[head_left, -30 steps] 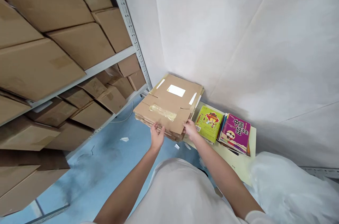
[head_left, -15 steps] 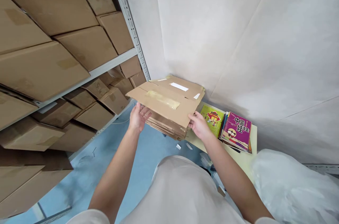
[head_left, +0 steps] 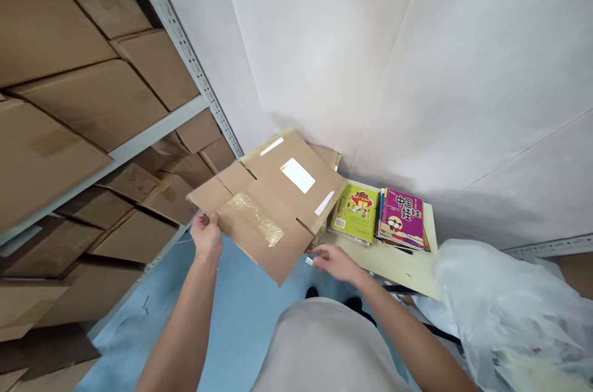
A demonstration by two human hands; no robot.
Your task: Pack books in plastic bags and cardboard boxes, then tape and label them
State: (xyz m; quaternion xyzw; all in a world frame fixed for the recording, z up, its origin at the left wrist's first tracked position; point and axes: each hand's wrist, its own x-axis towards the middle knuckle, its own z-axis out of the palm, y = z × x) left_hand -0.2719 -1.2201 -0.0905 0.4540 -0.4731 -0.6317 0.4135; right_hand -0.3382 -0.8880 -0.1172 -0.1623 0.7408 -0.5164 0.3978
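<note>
A flattened cardboard box (head_left: 282,204) with white labels and strips of clear tape is tilted, its near corner hanging over the floor. My left hand (head_left: 207,236) grips its left edge, the fingers partly hidden beneath. Close to its lower right edge is my right hand (head_left: 336,263), fingers apart and holding nothing that I can see. Beneath the sheet, more flattened cardboard (head_left: 328,155) shows at the far right side, mostly covered.
On the pale table (head_left: 389,260) lie a green book (head_left: 355,213) and a stack topped by a purple book (head_left: 404,219). A translucent plastic bag (head_left: 500,305) bulges at the right. Shelving (head_left: 160,133) full of cardboard boxes (head_left: 99,99) runs along the left. A wall stands behind.
The top cardboard sheet has turned and shifted left and toward me. My left hand has moved left and closed on its edge; my right hand has come off it and moved lower.
</note>
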